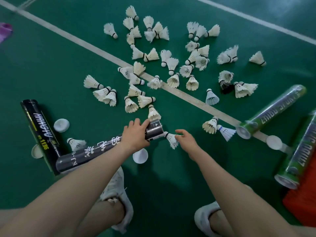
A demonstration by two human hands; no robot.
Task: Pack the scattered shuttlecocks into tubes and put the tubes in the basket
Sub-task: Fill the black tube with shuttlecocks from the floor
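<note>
Several white shuttlecocks (168, 64) lie scattered over the green court floor. My left hand (136, 133) grips a long black tube (95, 150) near its open end, with the tube lying slanted on the floor. One shuttlecock (153, 113) rests just beyond that opening. My right hand (185, 141) is at the feathers of another shuttlecock (171, 139) lying right of the tube mouth, with its fingers curled around them. A second black tube (40, 132) lies at the left. Two green tubes (271, 112) (301, 151) lie at the right.
White tube caps lie loose on the floor: one (61, 125) by the left black tube, one (140, 156) under my left forearm, one (274, 142) by the green tubes. An orange object (302, 202) sits at the right edge. My white shoes (119, 199) stand below. A white court line (106, 54) crosses diagonally.
</note>
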